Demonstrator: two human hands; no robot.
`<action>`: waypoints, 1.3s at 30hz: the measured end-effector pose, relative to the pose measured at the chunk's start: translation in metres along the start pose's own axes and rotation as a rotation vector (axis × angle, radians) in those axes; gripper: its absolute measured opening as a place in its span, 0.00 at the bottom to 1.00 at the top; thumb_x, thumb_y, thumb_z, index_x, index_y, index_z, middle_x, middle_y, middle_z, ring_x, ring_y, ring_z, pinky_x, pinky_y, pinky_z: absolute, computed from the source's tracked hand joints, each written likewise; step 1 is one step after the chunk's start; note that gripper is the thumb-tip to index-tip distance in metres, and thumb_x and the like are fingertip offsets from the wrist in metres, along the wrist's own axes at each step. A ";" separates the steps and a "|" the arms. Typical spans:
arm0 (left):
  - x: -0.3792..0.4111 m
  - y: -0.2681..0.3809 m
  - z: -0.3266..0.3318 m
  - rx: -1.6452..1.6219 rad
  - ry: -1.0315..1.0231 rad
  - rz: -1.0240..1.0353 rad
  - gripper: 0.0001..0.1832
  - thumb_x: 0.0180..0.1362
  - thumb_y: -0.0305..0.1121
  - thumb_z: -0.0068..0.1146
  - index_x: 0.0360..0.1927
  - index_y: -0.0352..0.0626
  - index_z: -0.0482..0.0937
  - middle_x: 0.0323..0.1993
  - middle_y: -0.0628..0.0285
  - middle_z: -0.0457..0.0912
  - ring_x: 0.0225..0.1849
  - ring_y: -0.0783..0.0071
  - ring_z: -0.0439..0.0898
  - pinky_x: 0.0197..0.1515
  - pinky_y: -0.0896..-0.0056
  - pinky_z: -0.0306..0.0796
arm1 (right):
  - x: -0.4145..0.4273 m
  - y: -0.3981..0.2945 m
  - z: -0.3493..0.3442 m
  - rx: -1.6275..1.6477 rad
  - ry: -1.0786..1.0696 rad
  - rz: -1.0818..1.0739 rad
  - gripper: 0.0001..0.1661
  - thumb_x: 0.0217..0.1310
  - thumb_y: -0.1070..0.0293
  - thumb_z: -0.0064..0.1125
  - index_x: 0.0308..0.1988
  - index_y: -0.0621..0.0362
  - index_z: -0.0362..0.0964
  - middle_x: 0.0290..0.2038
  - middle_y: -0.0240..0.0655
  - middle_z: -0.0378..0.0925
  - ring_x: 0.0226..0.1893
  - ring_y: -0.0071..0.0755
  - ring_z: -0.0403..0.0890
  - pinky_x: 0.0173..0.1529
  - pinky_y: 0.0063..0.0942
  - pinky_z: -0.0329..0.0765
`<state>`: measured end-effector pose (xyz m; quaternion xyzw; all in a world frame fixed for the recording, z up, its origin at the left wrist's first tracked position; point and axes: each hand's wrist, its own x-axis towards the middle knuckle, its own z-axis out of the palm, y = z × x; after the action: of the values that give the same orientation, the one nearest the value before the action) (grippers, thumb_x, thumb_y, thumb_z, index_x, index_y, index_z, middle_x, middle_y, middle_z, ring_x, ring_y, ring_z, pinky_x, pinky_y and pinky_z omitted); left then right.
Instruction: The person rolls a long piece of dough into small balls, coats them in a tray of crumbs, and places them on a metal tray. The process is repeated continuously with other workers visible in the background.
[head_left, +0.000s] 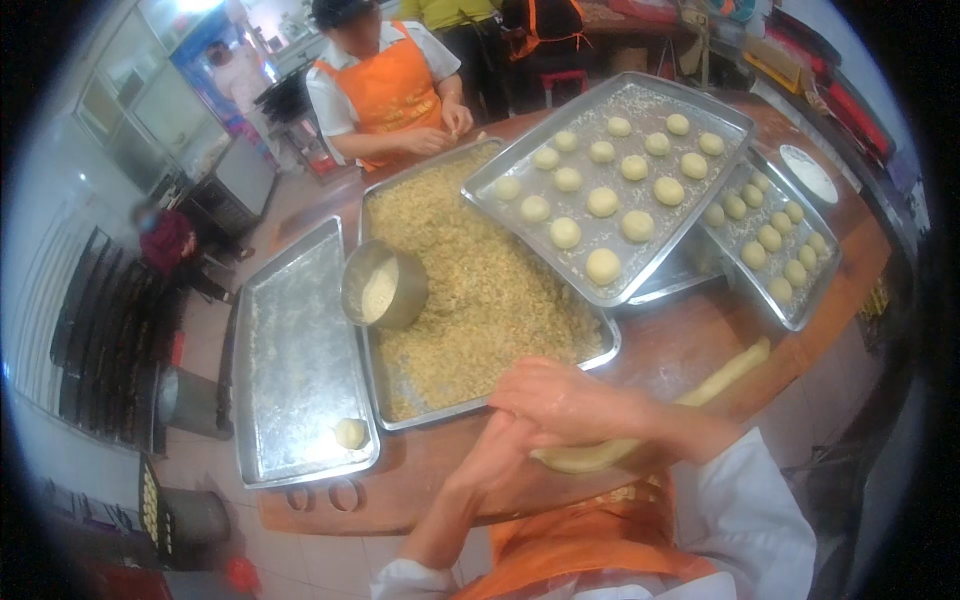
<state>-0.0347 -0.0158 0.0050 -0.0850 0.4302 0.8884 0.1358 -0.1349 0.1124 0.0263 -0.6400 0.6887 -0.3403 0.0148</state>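
Observation:
My left hand and my right hand are pressed together at the near edge of a metal tray of crumbly, yellowish filling. The right hand lies over the left, and whatever may be between the palms is hidden. Under my right forearm runs a long rope of pale dough on the wooden table; the forearm covers its middle. To the left, a floured metal tray carries one dough ball in its near right corner.
A metal pot containing pale powder sits on the filling. Trays of dough balls overlap at the right, near a white bowl. Two metal rings lie by the table's near edge. Across the table, a person in an orange apron works by hand.

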 end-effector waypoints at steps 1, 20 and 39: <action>-0.002 0.000 -0.006 -0.211 -0.103 0.031 0.17 0.63 0.33 0.41 0.54 0.39 0.62 0.50 0.59 0.69 0.51 0.68 0.71 0.56 0.65 0.65 | 0.000 0.000 0.002 0.013 0.055 -0.012 0.25 0.45 0.59 0.63 0.43 0.61 0.68 0.41 0.39 0.73 0.46 0.44 0.71 0.52 0.35 0.66; -0.014 -0.038 -0.014 0.526 0.464 0.474 0.22 0.64 0.44 0.35 0.56 0.40 0.61 0.51 0.63 0.66 0.53 0.71 0.66 0.55 0.70 0.61 | 0.011 -0.046 0.012 0.809 0.210 0.463 0.11 0.55 0.68 0.54 0.38 0.60 0.68 0.42 0.38 0.75 0.47 0.31 0.73 0.55 0.31 0.66; -0.008 -0.044 0.005 0.519 0.475 0.718 0.19 0.60 0.41 0.39 0.45 0.35 0.70 0.39 0.61 0.74 0.43 0.72 0.73 0.44 0.71 0.67 | -0.001 -0.036 0.042 1.155 0.545 0.487 0.12 0.59 0.66 0.53 0.40 0.59 0.63 0.42 0.38 0.75 0.44 0.24 0.73 0.50 0.27 0.70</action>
<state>-0.0140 0.0128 -0.0220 -0.0950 0.6580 0.6991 -0.2633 -0.0838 0.0964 0.0111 -0.2478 0.5000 -0.7893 0.2561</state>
